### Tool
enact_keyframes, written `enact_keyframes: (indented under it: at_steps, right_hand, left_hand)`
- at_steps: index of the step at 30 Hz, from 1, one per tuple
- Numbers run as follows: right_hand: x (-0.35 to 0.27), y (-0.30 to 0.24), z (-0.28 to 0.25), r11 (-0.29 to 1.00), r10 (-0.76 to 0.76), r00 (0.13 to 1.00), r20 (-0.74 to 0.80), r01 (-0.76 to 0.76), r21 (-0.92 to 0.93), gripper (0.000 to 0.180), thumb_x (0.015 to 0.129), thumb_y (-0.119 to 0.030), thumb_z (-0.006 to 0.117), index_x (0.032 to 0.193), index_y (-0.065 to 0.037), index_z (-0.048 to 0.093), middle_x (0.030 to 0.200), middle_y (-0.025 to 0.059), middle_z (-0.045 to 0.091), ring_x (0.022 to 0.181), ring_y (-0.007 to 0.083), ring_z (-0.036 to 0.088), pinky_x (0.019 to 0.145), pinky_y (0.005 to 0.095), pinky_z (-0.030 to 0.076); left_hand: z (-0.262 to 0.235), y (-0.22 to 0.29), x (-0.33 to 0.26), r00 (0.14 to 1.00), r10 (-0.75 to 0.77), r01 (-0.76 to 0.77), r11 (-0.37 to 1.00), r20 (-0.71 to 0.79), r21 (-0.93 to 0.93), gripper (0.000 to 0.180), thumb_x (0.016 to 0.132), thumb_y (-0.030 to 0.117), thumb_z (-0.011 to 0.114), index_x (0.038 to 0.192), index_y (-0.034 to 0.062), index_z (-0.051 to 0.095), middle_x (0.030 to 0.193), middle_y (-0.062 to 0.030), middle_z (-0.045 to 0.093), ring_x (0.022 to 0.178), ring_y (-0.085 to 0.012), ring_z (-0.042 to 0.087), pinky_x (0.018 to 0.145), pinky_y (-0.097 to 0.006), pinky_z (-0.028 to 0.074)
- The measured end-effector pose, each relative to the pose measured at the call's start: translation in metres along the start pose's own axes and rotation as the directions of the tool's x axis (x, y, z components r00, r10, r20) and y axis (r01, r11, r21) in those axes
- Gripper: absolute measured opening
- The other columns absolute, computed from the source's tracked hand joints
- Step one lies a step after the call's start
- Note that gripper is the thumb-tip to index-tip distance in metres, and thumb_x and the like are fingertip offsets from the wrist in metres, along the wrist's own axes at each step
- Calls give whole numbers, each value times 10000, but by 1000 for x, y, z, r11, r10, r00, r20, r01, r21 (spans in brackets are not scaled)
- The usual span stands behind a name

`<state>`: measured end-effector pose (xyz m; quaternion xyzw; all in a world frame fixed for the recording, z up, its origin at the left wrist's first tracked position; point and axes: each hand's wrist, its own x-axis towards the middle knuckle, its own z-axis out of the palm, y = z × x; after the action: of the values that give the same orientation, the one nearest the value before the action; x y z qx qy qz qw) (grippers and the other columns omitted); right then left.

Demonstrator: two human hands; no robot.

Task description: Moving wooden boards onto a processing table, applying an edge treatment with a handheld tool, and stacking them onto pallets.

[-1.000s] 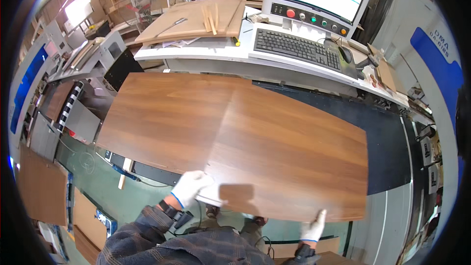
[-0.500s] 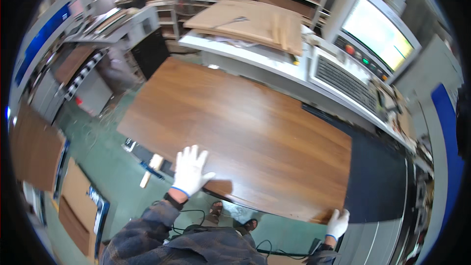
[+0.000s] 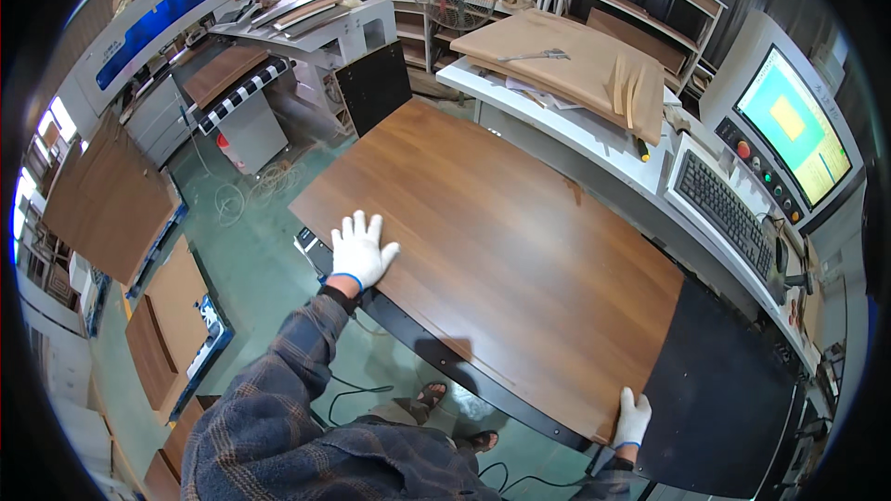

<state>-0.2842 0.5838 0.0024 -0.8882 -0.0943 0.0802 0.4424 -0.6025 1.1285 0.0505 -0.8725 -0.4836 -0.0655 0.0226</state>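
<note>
A large wood-grain brown board (image 3: 501, 250) lies across a black work surface (image 3: 719, 390). My left hand (image 3: 364, 252), in a white glove with a blue cuff edge, presses flat near the board's near left edge, fingers spread. At the near right corner, my gloved right hand (image 3: 633, 417) grips the board's right edge; its thumb shows and the other fingers are partly hidden. A strip of the black surface's near edge shows below the board, between my hands.
Beyond the board stands a white desk (image 3: 557, 111) bearing brown panels (image 3: 566, 51). To the right are a keyboard (image 3: 724, 209) and a control monitor (image 3: 794, 125). Stacked boards (image 3: 111, 204) stand at left on the green floor. Black cables (image 3: 357, 390) trail near my feet.
The view has swung, so the desk and monitor appear farther right. The board has shifted away from me, baring more of the black near edge. Both hands stay on it.
</note>
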Motion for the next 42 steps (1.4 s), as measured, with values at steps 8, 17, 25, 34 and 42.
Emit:
enact_keyframes:
  at_steps: [8, 17, 25, 34, 42]
  right_hand:
    - [0, -93, 103, 901, -143, 987, 69, 159, -405, 552, 937, -481, 705, 861, 55, 600, 788, 314, 669, 777, 521, 653, 715, 546, 519]
    - [-4, -120, 89, 940, 34, 989, 146, 18, -340, 502, 1004, -530, 542, 1231, -105, 686, 1180, 233, 719, 1107, 457, 667, 952, 524, 532]
    - [-159, -45, 11, 955, 157, 953, 258, -81, -284, 563, 1020, -532, 526, 1245, -31, 651, 981, 265, 729, 913, 466, 697, 843, 545, 537]
    - [-540, 180, -11, 339, 924, 182, -337, -799, 497, 516, 957, -470, 596, 1023, 21, 740, 964, 249, 759, 875, 407, 724, 770, 508, 560]
    - [-702, 290, 42, 108, 955, -294, 32, 445, 889, 436, 1042, -405, 566, 1176, 2, 644, 932, 202, 727, 544, 318, 604, 501, 436, 490]
  left_hand:
    - [-4, -47, 65, 901, -419, 417, 908, 108, 46, 981, 924, 712, 576, 1538, -33, 408, 1580, -250, 382, 1456, -437, 356, 1144, -648, 290]
    - [-24, -20, 92, 909, -308, 313, 949, 279, 29, 781, 860, 690, 653, 1326, 63, 668, 1322, -280, 650, 1238, -441, 616, 1045, -548, 494]
    - [31, 45, 42, 804, 590, -365, 594, 80, -717, 420, 1026, 215, 627, 1319, -86, 625, 1259, -190, 706, 1174, -279, 658, 1055, -377, 487]
    - [-78, 317, -192, -241, 966, -469, -30, 95, -883, 355, 884, 167, 746, 1191, -8, 715, 1087, -205, 748, 969, -319, 745, 889, -390, 578]
    - [-90, 417, -346, -633, 744, -568, -259, 214, -782, 400, 897, 280, 747, 1203, 23, 719, 1092, -179, 757, 982, -312, 750, 878, -394, 587]
